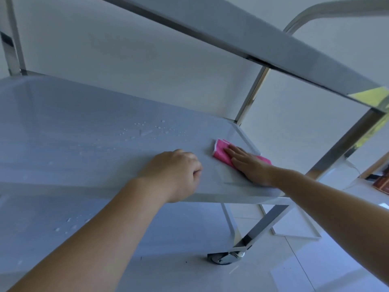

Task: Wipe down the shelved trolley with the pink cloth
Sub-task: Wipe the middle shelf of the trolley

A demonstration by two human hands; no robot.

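The trolley's middle shelf (84, 148) is a pale grey tray that fills the left and centre of the head view. A folded pink cloth (221, 151) lies flat near its right end. My right hand (250, 165) presses on the cloth with straight fingers and covers most of it. My left hand (176, 171) rests on the shelf's front edge to the left of the cloth, its fingers curled under with nothing in them. Water droplets (147, 129) dot the shelf behind my left hand.
The upper shelf's metal rim (273, 51) crosses overhead. A steel upright (328, 159) stands at the right front corner, another upright (250, 95) at the back. The lower shelf (63, 228) has droplets too. A caster wheel (225, 258) sits on the tiled floor.
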